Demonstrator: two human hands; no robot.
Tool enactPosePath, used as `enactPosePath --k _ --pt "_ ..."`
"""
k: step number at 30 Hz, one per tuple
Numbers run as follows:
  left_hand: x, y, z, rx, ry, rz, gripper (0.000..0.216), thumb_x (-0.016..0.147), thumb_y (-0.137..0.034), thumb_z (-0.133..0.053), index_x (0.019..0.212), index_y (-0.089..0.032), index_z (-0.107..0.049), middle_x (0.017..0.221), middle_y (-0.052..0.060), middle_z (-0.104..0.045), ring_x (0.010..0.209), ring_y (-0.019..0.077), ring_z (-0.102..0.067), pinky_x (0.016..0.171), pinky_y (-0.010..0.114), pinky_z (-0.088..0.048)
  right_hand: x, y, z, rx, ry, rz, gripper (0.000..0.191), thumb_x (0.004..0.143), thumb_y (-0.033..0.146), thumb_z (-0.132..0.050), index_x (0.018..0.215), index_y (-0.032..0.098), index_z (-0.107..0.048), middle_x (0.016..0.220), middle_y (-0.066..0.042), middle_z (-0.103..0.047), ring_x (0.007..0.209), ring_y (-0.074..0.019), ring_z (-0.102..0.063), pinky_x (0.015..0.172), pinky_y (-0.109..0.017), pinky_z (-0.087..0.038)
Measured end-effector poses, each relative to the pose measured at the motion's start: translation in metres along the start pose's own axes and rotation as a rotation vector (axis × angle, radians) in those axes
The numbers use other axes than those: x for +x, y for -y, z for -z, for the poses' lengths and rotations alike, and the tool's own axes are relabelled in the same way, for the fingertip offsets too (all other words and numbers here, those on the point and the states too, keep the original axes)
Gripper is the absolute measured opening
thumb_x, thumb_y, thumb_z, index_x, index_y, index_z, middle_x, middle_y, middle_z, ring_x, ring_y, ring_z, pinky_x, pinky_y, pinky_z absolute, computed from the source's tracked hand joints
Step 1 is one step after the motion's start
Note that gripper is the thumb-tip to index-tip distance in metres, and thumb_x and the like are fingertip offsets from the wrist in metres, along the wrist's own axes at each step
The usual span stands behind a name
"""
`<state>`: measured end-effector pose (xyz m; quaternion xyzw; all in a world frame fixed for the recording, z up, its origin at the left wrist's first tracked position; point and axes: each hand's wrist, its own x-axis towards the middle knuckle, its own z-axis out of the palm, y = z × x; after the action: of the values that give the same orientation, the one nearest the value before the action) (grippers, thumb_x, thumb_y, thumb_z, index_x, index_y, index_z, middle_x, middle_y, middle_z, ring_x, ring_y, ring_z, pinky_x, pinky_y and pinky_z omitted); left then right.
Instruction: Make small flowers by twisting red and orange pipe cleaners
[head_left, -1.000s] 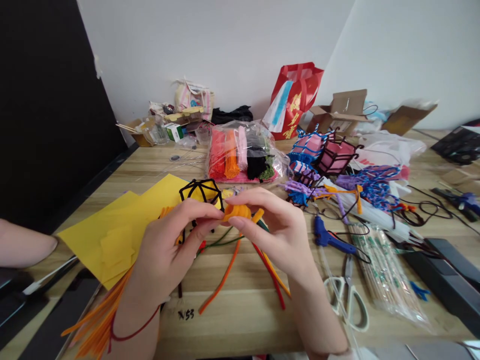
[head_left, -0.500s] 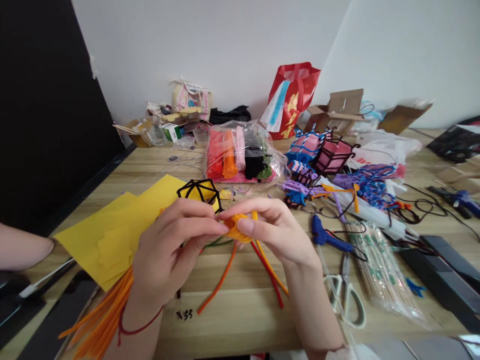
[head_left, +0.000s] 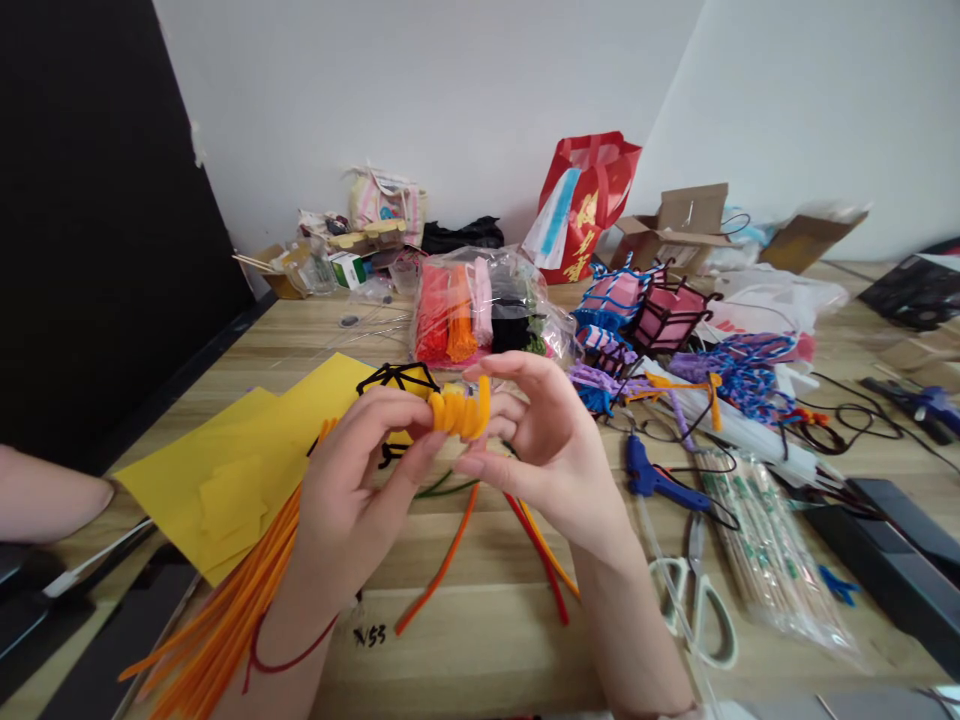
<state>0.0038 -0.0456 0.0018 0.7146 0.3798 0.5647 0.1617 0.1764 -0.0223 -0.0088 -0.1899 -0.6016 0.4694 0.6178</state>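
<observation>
My left hand [head_left: 360, 480] and my right hand [head_left: 536, 440] meet above the wooden table [head_left: 480, 620], both pinched on an orange pipe-cleaner coil [head_left: 457, 412]. The coil is wound in several tight loops, with one end sticking up. The left thumb and forefinger grip its left end; the right fingers wrap its right side. Behind the hands stands a black wire frame [head_left: 397, 380] on yellow paper sheets [head_left: 225, 460]. Loose orange and red pipe cleaners [head_left: 450, 550] lie on the table under the hands.
A bundle of orange pipe cleaners [head_left: 225, 600] lies at the front left. A bag of coloured pipe cleaners [head_left: 480, 310], a blue glue gun [head_left: 660, 480], scissors [head_left: 697, 600], packed wooden sticks [head_left: 765, 540] and woven lanterns [head_left: 645, 310] crowd the right. Another person's arm [head_left: 45, 495] rests at the left edge.
Both hands have risen a little with the coil. It now reads as a longer row of loops with one end pointing up, and the right fingers have opened around it.
</observation>
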Motion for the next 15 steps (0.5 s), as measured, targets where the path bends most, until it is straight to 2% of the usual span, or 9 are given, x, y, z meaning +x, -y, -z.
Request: enactPosePath --k 3,6,7,11,15 --pt "-0.002 -0.003 -0.005 -0.116 -0.034 0.079 0.009 0.097 -0.016 -0.069 0.098 -0.025 -0.069 0.098 -0.002 -0.070 0.093 0.0116 -0.067 0.085 0.020 -0.057 -0.003 0.006 -0.003 -0.186 -0.069 0.130 0.037 0.091 0.017 -0.080 0.119 0.031 -0.061 0.122 -0.004 -0.069 0.088 -0.0137 -0.073 0.078 -0.027 -0.067" --pt "-0.002 -0.008 -0.007 -0.181 -0.029 0.141 0.008 0.098 -0.017 -0.070 0.098 -0.024 -0.071 0.098 -0.001 -0.070 0.093 0.0118 -0.068 0.085 0.019 -0.058 -0.004 0.014 0.000 -0.486 -0.003 0.306 0.029 0.096 0.011 -0.072 0.117 0.031 -0.069 0.119 -0.006 -0.070 0.110 -0.0218 -0.072 0.092 -0.037 -0.066" --pt "-0.002 -0.009 -0.007 -0.190 -0.018 0.150 0.008 0.098 -0.017 -0.069 0.098 -0.024 -0.071 0.098 -0.001 -0.070 0.093 0.0117 -0.068 0.085 0.019 -0.058 -0.004 0.016 0.001 -0.561 0.017 0.343 0.028 0.096 0.011 -0.071 0.116 0.031 -0.072 0.121 -0.007 -0.070 0.112 -0.0231 -0.072 0.094 -0.038 -0.065" --pt "0.000 -0.008 0.000 -0.143 0.056 0.102 0.009 0.098 -0.015 -0.068 0.098 -0.024 -0.070 0.097 -0.001 -0.070 0.091 0.0118 -0.068 0.082 0.019 -0.057 -0.004 0.021 0.007 -0.680 0.046 0.366 0.033 0.096 0.010 -0.072 0.123 0.030 -0.074 0.130 -0.009 -0.067 0.103 -0.0218 -0.073 0.087 -0.036 -0.066" --pt "0.003 -0.007 0.010 0.014 0.158 -0.007 0.009 0.099 -0.015 -0.066 0.097 -0.024 -0.069 0.096 0.000 -0.071 0.089 0.0144 -0.068 0.080 0.023 -0.056 -0.004 0.022 0.012 -0.658 0.161 0.325 0.034 0.098 0.013 -0.071 0.128 0.030 -0.073 0.119 -0.008 -0.073 0.111 -0.0228 -0.073 0.095 -0.036 -0.065"
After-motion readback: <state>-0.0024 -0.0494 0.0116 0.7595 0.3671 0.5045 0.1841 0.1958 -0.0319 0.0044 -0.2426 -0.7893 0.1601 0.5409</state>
